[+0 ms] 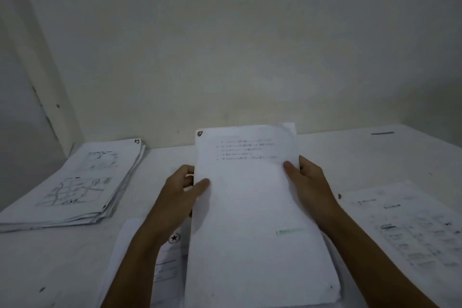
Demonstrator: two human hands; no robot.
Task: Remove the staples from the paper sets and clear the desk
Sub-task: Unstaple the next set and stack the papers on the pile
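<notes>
1. While both hands hold it, a paper set (252, 207) is raised in the centre of the frame, its top edge tilted toward the wall (225, 45).
2. The left hand (182, 190) grasps the set's left edge, thumb on the front of the page and fingers curled behind it.
3. The right hand (307, 182) grasps the right edge, thumb pressed on the front and fingers behind.
4. A small dark mark (199, 133), possibly a staple, sits at the sheet's upper left corner; it is too blurred to be sure.
5. At the left of the frame a stack of papers (75, 182) lies on the white desk (50, 257), its top page showing drawings.
6. At the right of the frame a printed sheet (412, 232) lies flat on the desk.
7. Below the left forearm lies another page with a star logo (174, 238).
</notes>
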